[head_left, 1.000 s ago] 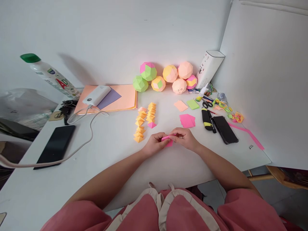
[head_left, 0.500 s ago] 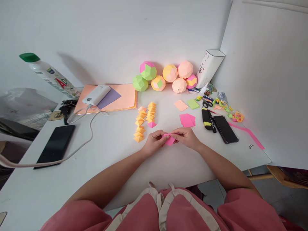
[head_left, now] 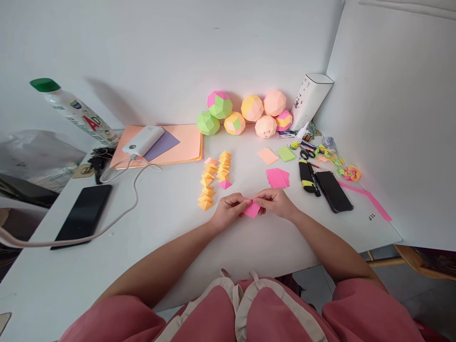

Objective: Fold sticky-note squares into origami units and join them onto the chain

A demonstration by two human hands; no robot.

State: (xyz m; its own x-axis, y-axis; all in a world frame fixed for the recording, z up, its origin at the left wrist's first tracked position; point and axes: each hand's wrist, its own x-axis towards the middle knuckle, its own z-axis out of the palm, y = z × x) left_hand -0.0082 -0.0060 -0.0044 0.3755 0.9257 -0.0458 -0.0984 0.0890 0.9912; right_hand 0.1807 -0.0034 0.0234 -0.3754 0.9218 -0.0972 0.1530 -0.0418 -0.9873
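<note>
A pink paper piece point(head_left: 252, 210) is pinched between both hands near the front of the white table. My left hand point(head_left: 230, 210) is closed on its left side, thumb on top. On the right side, my right hand point(head_left: 276, 203) grips its upper edge between thumb and fingers. The far part of the sheet is hidden by the fingers. Just beyond lies a stack of pink paper point(head_left: 277, 178). To the left stand two rows of folded orange paper pieces point(head_left: 206, 192), with one folded pink piece point(head_left: 224, 184) at the near end of the right row.
Faceted paper balls point(head_left: 252, 108) line the wall. Peach paper point(head_left: 268, 156) and green paper point(head_left: 286, 154) lie mid-table. Scissors point(head_left: 307, 153), a glue bottle point(head_left: 298, 137), a cutter point(head_left: 306, 176) and a black phone point(head_left: 334, 191) are at right. A white cable point(head_left: 134, 202) crosses the left, over another phone point(head_left: 85, 209).
The pink paper has tilted slightly, so more of its flat face shows below the fingers. Both hands keep nearly the same place and hold.
</note>
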